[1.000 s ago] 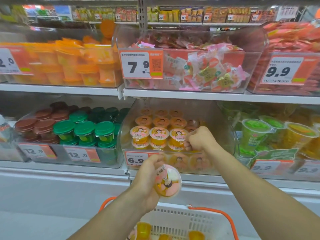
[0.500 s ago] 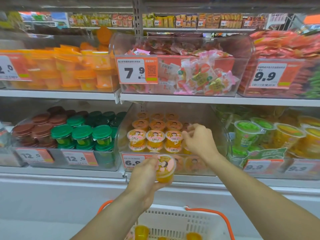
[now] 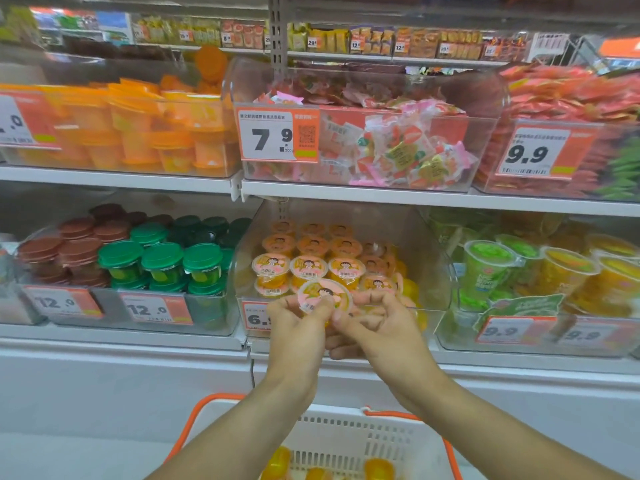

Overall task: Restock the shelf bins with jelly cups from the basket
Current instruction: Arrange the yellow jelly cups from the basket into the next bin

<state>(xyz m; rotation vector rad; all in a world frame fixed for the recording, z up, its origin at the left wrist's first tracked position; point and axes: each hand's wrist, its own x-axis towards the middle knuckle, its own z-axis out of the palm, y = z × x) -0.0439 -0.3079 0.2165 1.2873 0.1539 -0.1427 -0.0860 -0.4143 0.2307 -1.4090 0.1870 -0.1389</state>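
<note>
An orange jelly cup (image 3: 323, 294) with a cartoon lid is held up in front of the clear bin (image 3: 437, 271) on the lower shelf. My left hand (image 3: 294, 327) pinches its left side and my right hand (image 3: 377, 323) pinches its right edge. Inside the bin, rows of the same jelly cups (image 3: 308, 251) are stacked, mostly on the left and middle. Below my arms, the white basket (image 3: 346, 431) with orange handles holds a few orange cups (image 3: 379, 467).
Green and brown lidded cups (image 3: 162, 258) fill the bin to the left, green and yellow tall cups (image 3: 491, 265) the bin to the right. The upper shelf (image 3: 381, 197) overhangs with candy bins (image 3: 381, 147). A 6.9 price tag (image 3: 256, 318) sits on the bin front.
My left hand lifted the cup up toward the bin front. My right hand came back out of the bin and down, and now pinches the cup too.
</note>
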